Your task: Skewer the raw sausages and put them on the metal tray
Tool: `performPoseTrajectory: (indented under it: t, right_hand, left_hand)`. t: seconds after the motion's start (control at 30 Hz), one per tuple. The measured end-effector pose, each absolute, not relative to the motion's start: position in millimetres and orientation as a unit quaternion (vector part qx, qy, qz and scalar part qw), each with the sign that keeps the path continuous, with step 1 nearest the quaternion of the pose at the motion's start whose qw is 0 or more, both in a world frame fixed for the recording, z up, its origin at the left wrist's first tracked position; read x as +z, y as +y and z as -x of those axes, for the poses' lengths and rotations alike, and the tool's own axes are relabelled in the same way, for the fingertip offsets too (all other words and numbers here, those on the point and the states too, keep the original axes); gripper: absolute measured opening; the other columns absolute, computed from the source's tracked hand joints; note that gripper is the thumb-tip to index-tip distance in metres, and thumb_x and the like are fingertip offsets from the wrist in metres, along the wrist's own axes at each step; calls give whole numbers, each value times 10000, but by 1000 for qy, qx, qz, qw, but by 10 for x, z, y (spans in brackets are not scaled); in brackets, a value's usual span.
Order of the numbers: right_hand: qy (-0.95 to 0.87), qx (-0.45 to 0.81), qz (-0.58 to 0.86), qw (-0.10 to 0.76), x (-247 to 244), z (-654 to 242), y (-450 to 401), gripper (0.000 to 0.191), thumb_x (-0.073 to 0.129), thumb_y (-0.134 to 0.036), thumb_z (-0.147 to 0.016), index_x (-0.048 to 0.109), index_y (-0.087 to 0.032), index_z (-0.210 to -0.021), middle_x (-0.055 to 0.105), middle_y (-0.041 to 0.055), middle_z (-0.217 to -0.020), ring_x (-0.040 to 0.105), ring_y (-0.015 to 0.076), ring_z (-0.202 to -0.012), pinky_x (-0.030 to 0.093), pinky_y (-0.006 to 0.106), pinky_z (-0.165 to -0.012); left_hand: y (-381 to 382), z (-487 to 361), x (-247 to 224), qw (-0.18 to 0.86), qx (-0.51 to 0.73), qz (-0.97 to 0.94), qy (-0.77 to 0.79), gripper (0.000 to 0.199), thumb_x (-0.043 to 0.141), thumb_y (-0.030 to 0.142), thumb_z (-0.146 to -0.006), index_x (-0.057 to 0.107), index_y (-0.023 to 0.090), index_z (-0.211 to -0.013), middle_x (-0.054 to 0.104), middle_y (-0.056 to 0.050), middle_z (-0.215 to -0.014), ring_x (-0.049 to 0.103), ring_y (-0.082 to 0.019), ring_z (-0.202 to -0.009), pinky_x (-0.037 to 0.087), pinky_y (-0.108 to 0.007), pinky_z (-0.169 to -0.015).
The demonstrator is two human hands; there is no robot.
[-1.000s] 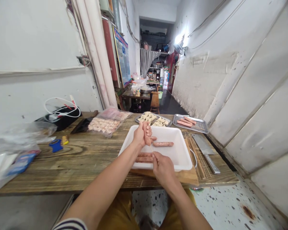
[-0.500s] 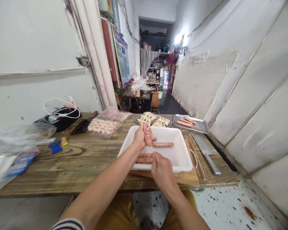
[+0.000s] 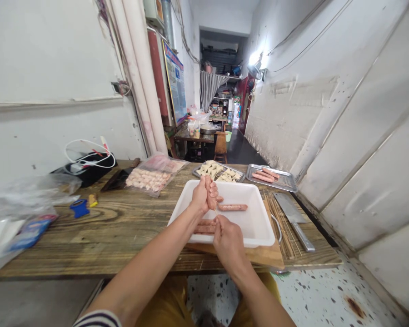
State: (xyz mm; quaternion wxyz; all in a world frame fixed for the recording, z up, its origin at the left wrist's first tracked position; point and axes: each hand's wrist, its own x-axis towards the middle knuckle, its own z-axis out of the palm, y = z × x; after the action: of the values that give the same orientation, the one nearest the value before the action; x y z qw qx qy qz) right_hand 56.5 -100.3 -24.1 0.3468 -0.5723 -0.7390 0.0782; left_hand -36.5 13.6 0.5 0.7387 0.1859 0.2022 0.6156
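Observation:
Over the white tub (image 3: pixel 266 227), my left hand (image 3: pixel 202 196) is wrapped round a sausage (image 3: pixel 211 194) held at a steep tilt. A thin skewer (image 3: pixel 216 210) comes out of the sausage's lower end, and my right hand (image 3: pixel 229 234) pinches it with thumb and fingers. Inside the tub another sausage (image 3: pixel 233 207) lies to the right, with a short piece showing beside my left fingers. More sausages (image 3: pixel 205 226) lie at the tub's near left, partly covered by my hands.
A cleaver (image 3: pixel 295 218) and loose skewers (image 3: pixel 282 227) lie right of the tub. Behind are a metal tray (image 3: pixel 286 180) with sausages and a tray of folded dough pieces (image 3: pixel 211 170). Leftward are a bag of pale pieces (image 3: pixel 150 175), a blue object (image 3: pixel 79 208) and plastic bags (image 3: pixel 23 204).
My right hand has moved slightly closer to the sausage, and less of the skewer shows between my hands. The whole view has shifted a little.

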Motion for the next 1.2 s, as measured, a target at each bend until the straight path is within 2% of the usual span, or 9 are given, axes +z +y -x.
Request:
performPoseTrajectory:
  t: [0.4,0.8,1.2]
  right_hand:
    - [-735,79,579,344,-230,-572,-967,294,343,-111,-875,617,-138,-773,675,80,-644,628,190,-585,331,255,-539]
    - [-733,64,579,352,-258,-576,-916,290,347,-119,-860,603,-150,-725,648,68,-591,594,180,-540,298,262,-519]
    - [-728,73,587,346,-228,-546,-885,305,354,-125,-864,627,-144,-731,647,61,-584,571,165,-510,295,256,-508]
  left_hand:
    - [146,354,-17,733,625,-190,191,379,380,479,-909,432,150,-727,374,52,-545,314,-35,-375,251,-125,-366]
    - [137,352,-14,737,615,-187,208,385,386,504,-895,426,163,-722,370,57,-545,305,-45,-358,269,-144,-356]
    - [132,340,-20,730,619,-206,205,357,468,475,-873,422,166,-702,363,58,-536,299,-43,-363,255,-135,-351]
